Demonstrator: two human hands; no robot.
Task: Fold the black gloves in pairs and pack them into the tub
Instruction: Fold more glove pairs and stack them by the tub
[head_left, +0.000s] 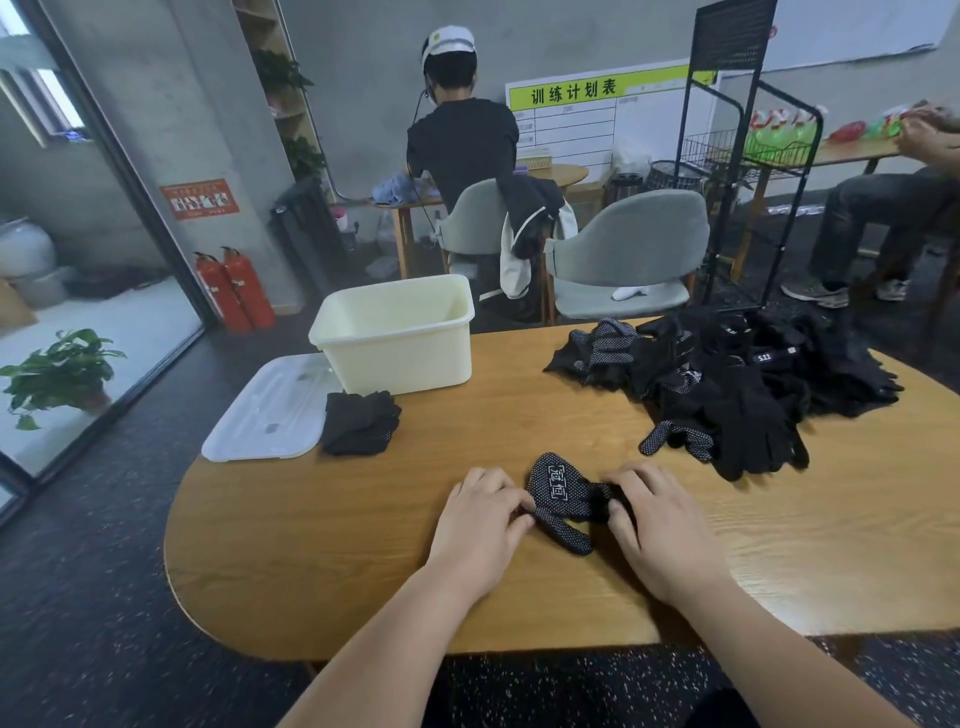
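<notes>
A black glove with white dots (563, 501) lies on the wooden table (363, 519) between my hands. My left hand (480, 512) pinches its left edge, and my right hand (649, 512) grips its right end with curled fingers. A folded black pair (359, 423) rests beside the cream tub (400, 338), which stands at the table's far left. A heap of loose black gloves (737, 384) covers the far right of the table.
The tub's white lid (270, 410) lies flat left of the folded pair. Two grey chairs (623, 249) stand behind the table, and a black wire rack (748, 156) beyond them. A person works at a desk at the back; another sits far right.
</notes>
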